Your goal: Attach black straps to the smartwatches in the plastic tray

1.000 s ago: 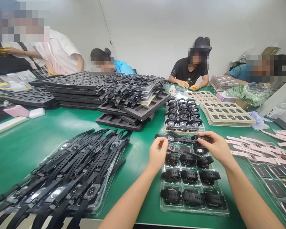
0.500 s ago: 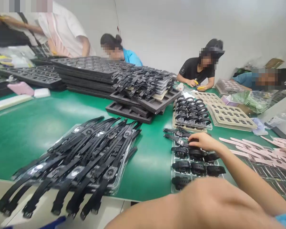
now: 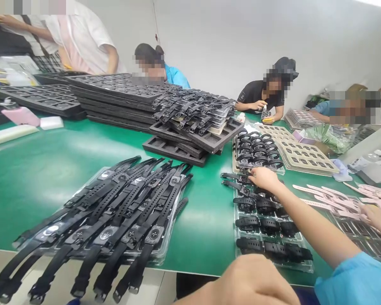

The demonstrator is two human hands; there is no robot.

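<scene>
My right hand (image 3: 264,178) is over the back row of black smartwatches (image 3: 246,221) on a clear plastic tray (image 3: 307,267). Its fingers are bent and pressed onto a black watch strap at the tray's back edge; the fingertips are partly hidden. Close to the camera, my left hand (image 3: 257,279) is a blurred shape with bent knuckles, its fingers hidden. To the left, more black smartwatches (image 3: 154,234) lie stretched out in overlapping diagonal rows on another clear tray (image 3: 165,250), their straps hanging past the table's front edge.
Black foam trays (image 3: 114,108) are stacked at the back, with watches piled on some. Beige trays (image 3: 324,165) stand at the back right. Pink watch straps (image 3: 320,199) lie right, where another person's hand (image 3: 374,218) works. Several co-workers sit or stand across the green table (image 3: 206,228).
My right hand has shifted slightly toward the tray's back edge. My left hand sits lower, uncovering more front-row watches. The co-worker in black has raised one hand above a small item.
</scene>
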